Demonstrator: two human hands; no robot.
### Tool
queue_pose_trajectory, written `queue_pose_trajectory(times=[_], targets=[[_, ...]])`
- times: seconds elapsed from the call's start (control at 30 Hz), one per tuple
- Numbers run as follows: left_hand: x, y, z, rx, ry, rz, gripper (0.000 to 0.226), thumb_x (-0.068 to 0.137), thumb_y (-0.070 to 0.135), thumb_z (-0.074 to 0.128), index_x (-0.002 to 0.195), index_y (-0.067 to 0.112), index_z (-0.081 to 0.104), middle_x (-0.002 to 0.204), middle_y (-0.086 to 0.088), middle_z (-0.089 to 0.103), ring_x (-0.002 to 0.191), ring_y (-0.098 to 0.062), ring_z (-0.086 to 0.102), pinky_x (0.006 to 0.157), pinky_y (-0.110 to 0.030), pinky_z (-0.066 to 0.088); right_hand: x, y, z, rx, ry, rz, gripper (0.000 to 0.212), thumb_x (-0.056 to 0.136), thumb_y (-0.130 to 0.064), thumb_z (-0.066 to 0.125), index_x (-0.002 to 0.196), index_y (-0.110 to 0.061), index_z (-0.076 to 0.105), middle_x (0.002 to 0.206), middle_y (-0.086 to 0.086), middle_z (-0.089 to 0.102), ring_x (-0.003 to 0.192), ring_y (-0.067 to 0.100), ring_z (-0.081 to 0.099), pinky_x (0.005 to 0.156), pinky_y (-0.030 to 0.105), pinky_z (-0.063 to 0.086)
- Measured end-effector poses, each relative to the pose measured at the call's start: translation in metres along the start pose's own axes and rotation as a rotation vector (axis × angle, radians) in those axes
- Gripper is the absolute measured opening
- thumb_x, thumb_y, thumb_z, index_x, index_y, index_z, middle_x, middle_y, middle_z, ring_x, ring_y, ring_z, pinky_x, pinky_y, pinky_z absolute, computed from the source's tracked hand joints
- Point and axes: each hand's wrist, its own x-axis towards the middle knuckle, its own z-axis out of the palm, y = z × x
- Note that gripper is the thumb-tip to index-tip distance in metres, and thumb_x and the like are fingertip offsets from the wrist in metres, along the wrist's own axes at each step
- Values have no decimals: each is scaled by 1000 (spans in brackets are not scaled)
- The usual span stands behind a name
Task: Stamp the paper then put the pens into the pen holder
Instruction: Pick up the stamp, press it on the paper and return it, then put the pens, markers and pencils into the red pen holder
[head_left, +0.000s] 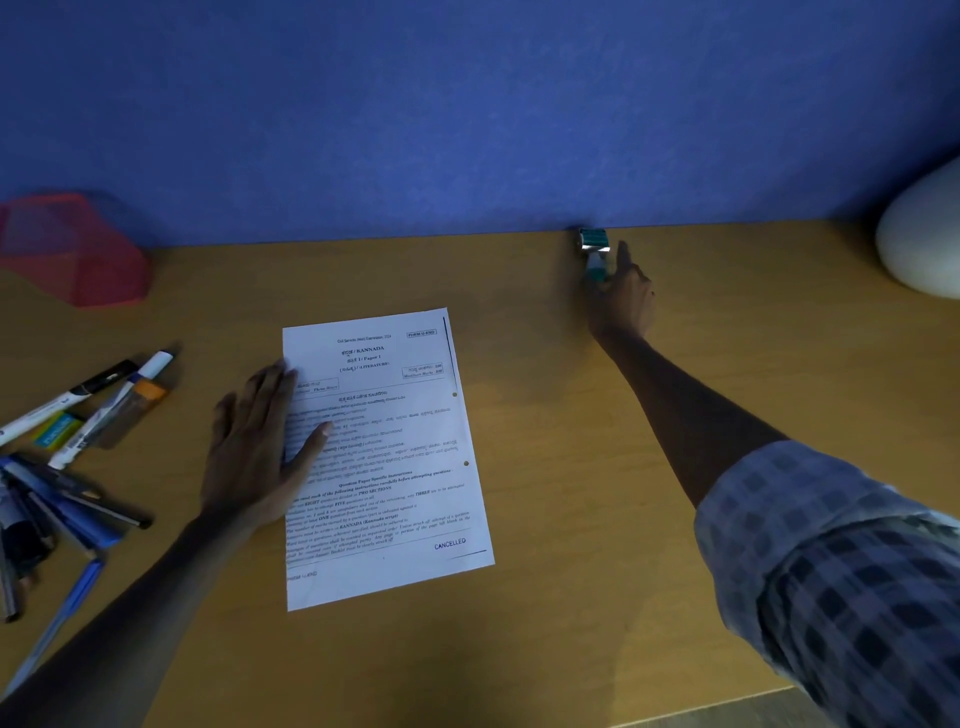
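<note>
A printed paper (384, 457) lies in the middle of the wooden desk (571, 467); a blue "CANCELLED" stamp mark (450, 544) shows near its lower right corner. My left hand (260, 447) lies flat on the paper's left edge, fingers straight. Far back by the blue wall stands a teal and silver stamp (594, 252). My right hand (621, 296) is stretched out to it, fingers around its lower part, index finger pointing up beside it. Several pens and markers (78, 457) lie in a heap at the left. A red mesh pen holder (72, 249) stands at the back left.
A blue partition wall (467, 114) runs along the desk's back edge. A white rounded object (922, 234) sits at the far right. A yellow-green eraser (57, 428) lies among the pens. The desk's front edge (727, 701) shows at the lower right.
</note>
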Motion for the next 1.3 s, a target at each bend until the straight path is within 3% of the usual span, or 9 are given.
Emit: queue_pose_trajectory(times=[0.07, 0.2, 0.33, 0.5, 0.67, 0.8, 0.97, 1.1, 1.3], targets=[[0, -1, 1, 1, -3, -1, 76, 93, 61, 24, 153, 15, 19, 161, -4, 19, 148, -22, 18, 121, -48, 13, -13, 0, 0, 58, 6, 19, 69, 91, -32, 58, 149, -11, 29, 139, 17, 51, 118, 39, 55, 89, 47, 48], [-1, -6, 0, -22, -31, 26, 71, 93, 50, 20, 153, 12, 17, 161, -7, 18, 149, -24, 15, 121, -49, 10, -49, 5, 4, 81, -40, -90, 60, 91, -35, 59, 143, -13, 40, 139, 14, 47, 111, 38, 57, 88, 50, 51], [-3, -7, -2, -52, -36, 43, 72, 90, 45, 26, 152, 8, 19, 160, -11, 21, 148, -27, 17, 120, -51, 10, -86, 9, 5, 35, -135, -148, 59, 91, -35, 59, 143, -12, 42, 148, 14, 39, 120, 39, 53, 94, 49, 48], [-8, -6, -4, -119, -35, 39, 72, 86, 40, 28, 149, 3, 25, 158, -15, 25, 146, -29, 21, 121, -48, 12, -130, 14, 4, 1, -208, -258, 52, 92, -43, 54, 137, -19, 46, 146, 9, 42, 119, 34, 55, 91, 48, 51], [-22, -6, -7, -176, -59, 85, 71, 86, 38, 31, 147, 4, 26, 156, -18, 26, 145, -32, 22, 119, -51, 14, -165, 22, 9, -121, -270, -392, 53, 96, -47, 49, 139, -17, 46, 154, 17, 33, 144, 36, 27, 114, 51, 31], [-38, -5, -8, -216, -82, 89, 73, 87, 41, 30, 149, 3, 24, 157, -18, 24, 146, -32, 20, 119, -53, 13, -184, 16, 3, -122, -369, -430, 56, 95, -51, 45, 145, -25, 42, 159, 11, 24, 148, 33, 14, 118, 50, 22], [-53, 1, -11, -256, -73, 59, 82, 79, 44, 42, 150, 8, 20, 156, -13, 26, 144, -29, 21, 119, -49, 14, -204, 3, -1, -141, -471, -498, 72, 86, -67, 28, 148, -31, 35, 160, 5, 20, 149, 31, 9, 117, 53, 21], [-64, -3, -7, -275, -97, 80, 88, 77, 44, 48, 152, 10, 16, 159, -10, 19, 148, -26, 13, 120, -46, 10, -217, -4, -3, -157, -517, -509, 63, 89, -58, 44, 146, -34, 37, 163, 7, 11, 150, 32, 0, 119, 54, 11], [-60, -5, -5, -229, -157, 98, 90, 78, 53, 36, 154, 13, 12, 164, -5, 6, 151, -20, -2, 121, -46, 3, -218, -6, -3, -196, -500, -532, 57, 90, -43, 56, 144, -31, 41, 162, 8, 13, 149, 32, 2, 118, 52, 16]])
